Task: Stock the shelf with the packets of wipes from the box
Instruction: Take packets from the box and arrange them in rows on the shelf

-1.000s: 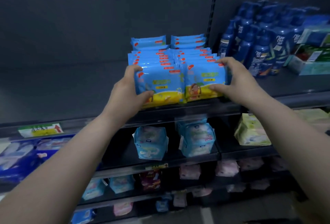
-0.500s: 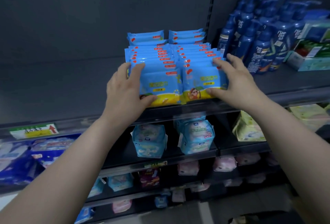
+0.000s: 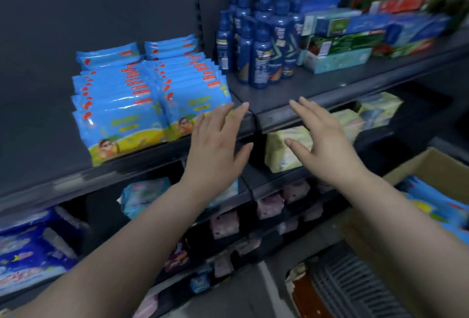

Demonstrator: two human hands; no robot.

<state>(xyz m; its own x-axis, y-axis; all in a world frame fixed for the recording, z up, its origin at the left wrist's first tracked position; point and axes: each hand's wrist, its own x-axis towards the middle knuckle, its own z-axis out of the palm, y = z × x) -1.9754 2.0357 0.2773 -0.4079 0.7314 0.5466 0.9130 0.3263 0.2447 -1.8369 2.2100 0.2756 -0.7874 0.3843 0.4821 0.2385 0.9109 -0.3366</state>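
Two rows of blue wipes packets (image 3: pixel 142 104) stand upright on the dark shelf (image 3: pixel 291 89), with a few more stacked flat behind them. My left hand (image 3: pixel 215 147) hovers with spread fingers just right of the front packets, holding nothing. My right hand (image 3: pixel 322 140) is also empty and spread, in front of the shelf edge. A cardboard box (image 3: pixel 426 165) at the lower right holds more blue packets (image 3: pixel 436 203).
Dark blue bottles (image 3: pixel 256 41) and toothpaste boxes (image 3: pixel 355 36) fill the shelf to the right of the wipes. Pale green packs (image 3: pixel 286 147) sit on the shelf below. Lower shelves hold pink and blue packs. A grey basket (image 3: pixel 355 289) stands on the floor.
Both hands have let go of the front packets and drawn back to the right, off the rows. The view has swung right, bringing the box into sight.
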